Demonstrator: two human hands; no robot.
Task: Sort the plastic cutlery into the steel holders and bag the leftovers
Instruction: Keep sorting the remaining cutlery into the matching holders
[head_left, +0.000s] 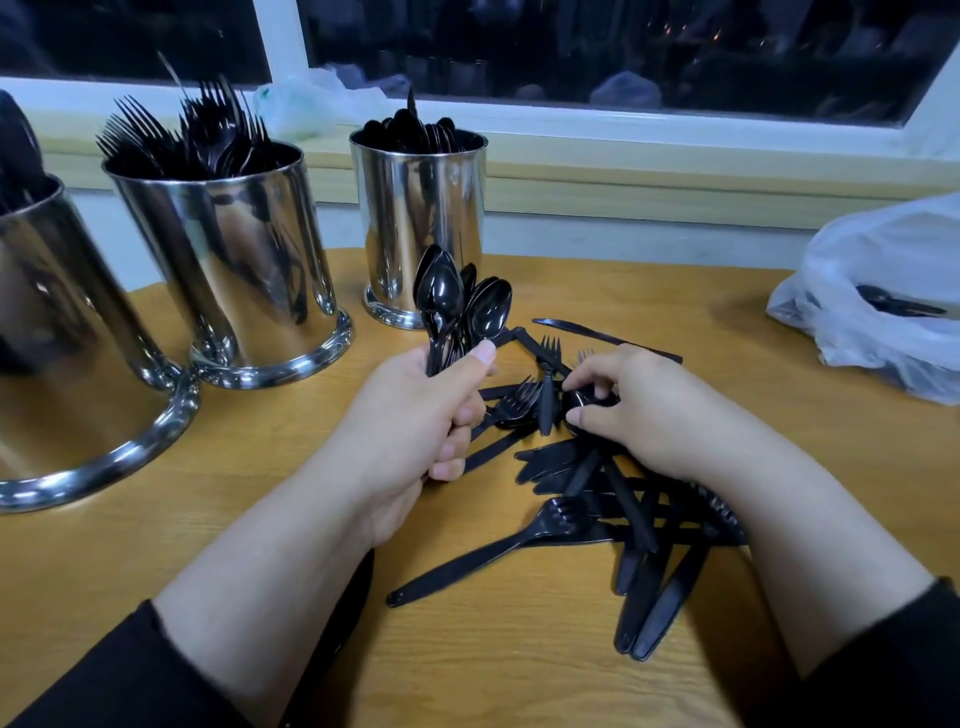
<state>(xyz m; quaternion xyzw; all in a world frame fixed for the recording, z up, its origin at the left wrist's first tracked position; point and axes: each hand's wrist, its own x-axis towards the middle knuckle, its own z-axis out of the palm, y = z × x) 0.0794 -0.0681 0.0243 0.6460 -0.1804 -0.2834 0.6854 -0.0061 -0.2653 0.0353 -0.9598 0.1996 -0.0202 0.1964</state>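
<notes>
Spoons are being gathered from the mixed cutlery pile (613, 493) on the desk (291, 525). A bundle of spoons (457, 306) is gripped upright in the left hand (415, 421), just in front of the spoon holder (418, 218). Another spoon (579, 402) is pinched by the right hand (639, 410) atop the pile. Next, that spoon would need lifting free of the forks and adding to the bundle.
</notes>
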